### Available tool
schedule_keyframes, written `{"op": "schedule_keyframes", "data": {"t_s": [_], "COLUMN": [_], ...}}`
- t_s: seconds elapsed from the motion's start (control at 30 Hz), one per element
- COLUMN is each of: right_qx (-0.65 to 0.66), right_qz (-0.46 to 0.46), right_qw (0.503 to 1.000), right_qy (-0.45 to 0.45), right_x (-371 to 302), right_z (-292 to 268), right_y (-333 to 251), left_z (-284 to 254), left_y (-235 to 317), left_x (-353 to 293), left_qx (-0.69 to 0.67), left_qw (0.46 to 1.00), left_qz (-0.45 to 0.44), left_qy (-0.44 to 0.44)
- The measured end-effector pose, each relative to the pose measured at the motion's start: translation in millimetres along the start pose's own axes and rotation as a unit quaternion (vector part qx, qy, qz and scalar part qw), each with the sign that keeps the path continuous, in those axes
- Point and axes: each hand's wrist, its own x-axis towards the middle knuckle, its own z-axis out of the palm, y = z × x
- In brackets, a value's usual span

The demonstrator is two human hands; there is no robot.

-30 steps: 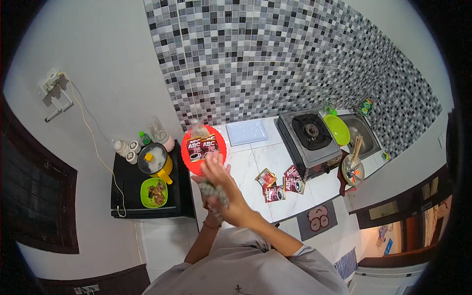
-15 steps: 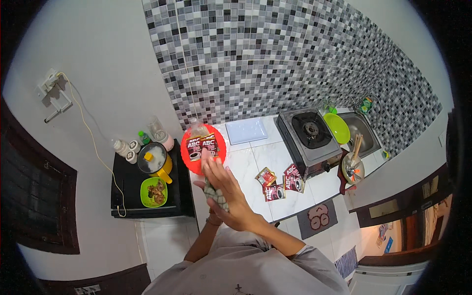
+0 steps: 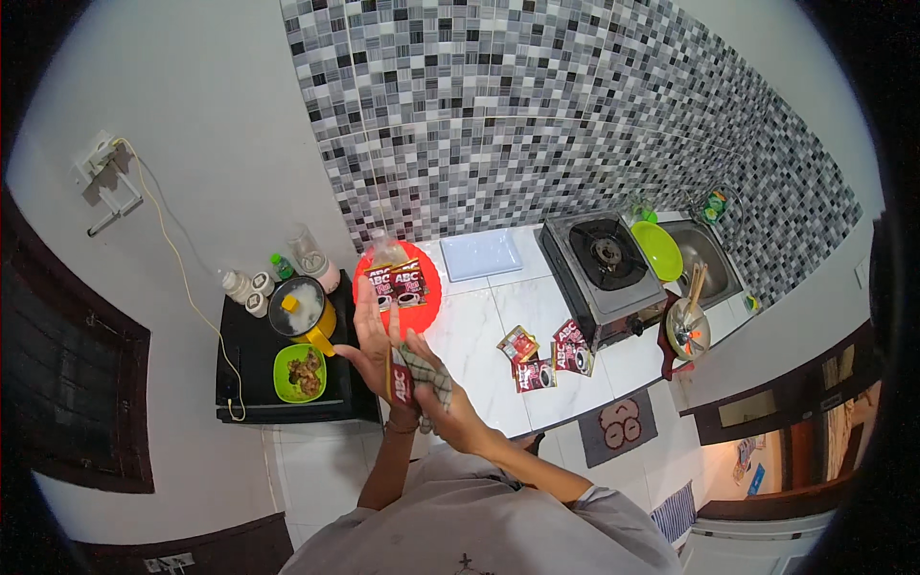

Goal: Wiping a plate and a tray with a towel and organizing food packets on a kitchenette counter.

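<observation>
Over the counter's near left edge, my left hand (image 3: 370, 347) has its fingers stretched forward. A dark red coffee sachet (image 3: 401, 376) lies against its palm, held there. From the right, my right hand (image 3: 458, 414) holds a grey-green checkered cloth (image 3: 427, 369) close against the sachet; part of the cloth hangs below. Just beyond my fingertips, two similar sachets (image 3: 409, 284) lie on a red scalloped plate (image 3: 429, 309). Several more dark red and orange-red sachets (image 3: 537, 375) are scattered on the white tiled counter to the right.
A pale blue tray (image 3: 479, 256) sits at the back, left of a gas stove (image 3: 606, 278). Farther right are a green plate (image 3: 657, 251), a sink (image 3: 704, 254) and a utensil bowl (image 3: 688, 329). A yellow pot (image 3: 321, 331) and green food bowl (image 3: 281, 375) occupy the black left surface.
My hands have come slightly apart. The left has shifted left from under the right, so its palm and the sachet show. My right hand has turned, still with the cloth.
</observation>
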Motion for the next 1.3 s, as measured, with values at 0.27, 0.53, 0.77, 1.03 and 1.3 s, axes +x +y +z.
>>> {"op": "schedule_keyframes", "data": {"t_s": [0.27, 0.53, 0.77, 1.03, 1.3], "right_qx": [-0.106, -0.129, -0.216, -0.291, -0.332], "right_qz": [0.025, 0.1, 0.097, 0.148, 0.241], "right_qw": [0.991, 0.986, 0.966, 0.934, 0.911], "right_qy": [-0.075, 0.04, 0.107, 0.144, 0.037], "right_x": [-8.0, -25.1, -21.9, -23.4, -31.8], "right_z": [-21.7, -57.1, -80.0, -86.0, -95.8], "right_y": [-15.8, 32.7, 43.6, 76.0, 124.6], "left_z": [-16.5, -14.4, -16.1, -50.8, -95.6], "left_y": [-20.0, -19.1, 9.1, 8.1, -20.2], "left_x": [-5.3, -27.3, -51.6, -56.8, -71.0], "left_qx": [0.083, 0.165, 0.337, 0.452, 0.356], "left_qw": [0.992, 0.955, 0.858, 0.82, 0.865], "left_qz": [-0.085, -0.241, -0.347, -0.334, -0.354], "left_qy": [0.048, -0.04, -0.17, -0.113, -0.006]}}
